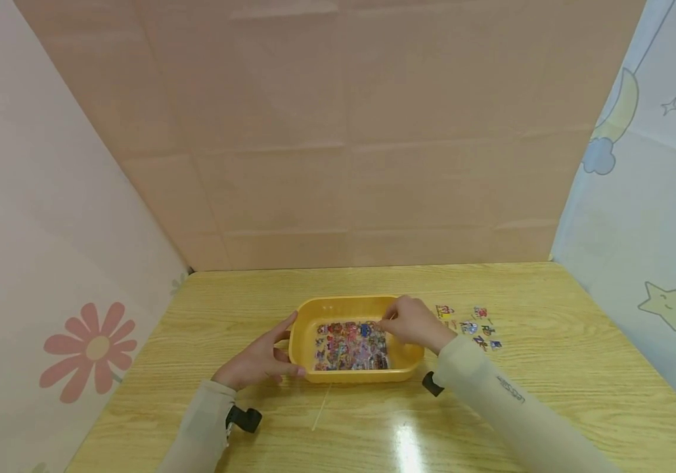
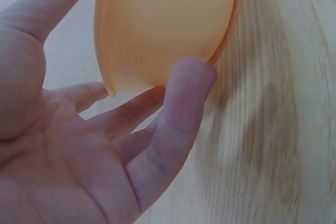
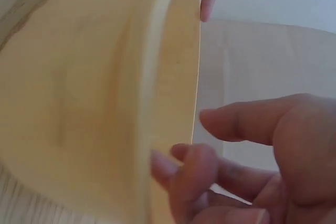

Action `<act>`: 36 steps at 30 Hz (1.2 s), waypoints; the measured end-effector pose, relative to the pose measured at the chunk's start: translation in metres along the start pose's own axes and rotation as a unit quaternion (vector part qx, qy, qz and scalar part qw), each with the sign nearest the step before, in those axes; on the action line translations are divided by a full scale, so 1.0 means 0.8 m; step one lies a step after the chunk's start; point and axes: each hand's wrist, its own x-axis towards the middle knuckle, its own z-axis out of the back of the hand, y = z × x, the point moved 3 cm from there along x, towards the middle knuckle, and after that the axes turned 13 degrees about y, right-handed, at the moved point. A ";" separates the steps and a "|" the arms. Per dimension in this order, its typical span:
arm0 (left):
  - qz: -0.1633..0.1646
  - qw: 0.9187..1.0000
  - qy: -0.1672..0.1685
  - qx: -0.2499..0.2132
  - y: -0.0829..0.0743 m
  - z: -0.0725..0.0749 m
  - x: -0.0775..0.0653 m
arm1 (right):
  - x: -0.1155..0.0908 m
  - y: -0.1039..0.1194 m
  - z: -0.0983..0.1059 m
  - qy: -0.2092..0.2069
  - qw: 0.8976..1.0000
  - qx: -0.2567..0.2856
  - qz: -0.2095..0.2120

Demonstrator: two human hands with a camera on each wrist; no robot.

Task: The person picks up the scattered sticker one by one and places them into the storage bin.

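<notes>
A yellow plastic basin (image 1: 358, 376) stands on the table. Small colourful cartoon cut-outs, like stickers (image 1: 349, 351), lie packed in a rough rectangle on its floor. My left hand (image 1: 261, 358) holds the basin's left end. In the left wrist view, its fingers (image 2: 184, 98) bend against the outer wall. My right hand (image 1: 413, 322) reaches over the far right rim, its fingertips low at the upper right corner of the stickers. In the right wrist view, the right hand (image 3: 236, 156) has bent fingers; whether a sticker is pinched between them is hidden.
Several separate cartoon stickers (image 1: 469, 326) are spread on the wooden table (image 1: 550, 368), right of the basin. A thin pale strip (image 1: 321, 408) lies in front of the basin. A pinkish sheet (image 1: 343, 164) hangs behind, and patterned walls flank both sides.
</notes>
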 end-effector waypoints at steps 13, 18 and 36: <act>-0.006 1.000 0.008 -0.006 0.000 0.002 0.000 | -0.031 -0.071 0.050 -0.129 0.991 -0.024 0.012; -0.006 1.000 0.009 -0.005 0.002 0.003 0.002 | -0.044 -0.109 0.066 -0.121 0.992 -0.030 -0.025; 0.003 1.000 -0.002 0.012 0.002 0.004 0.002 | -0.065 -0.207 0.081 -0.027 0.980 -0.141 -0.135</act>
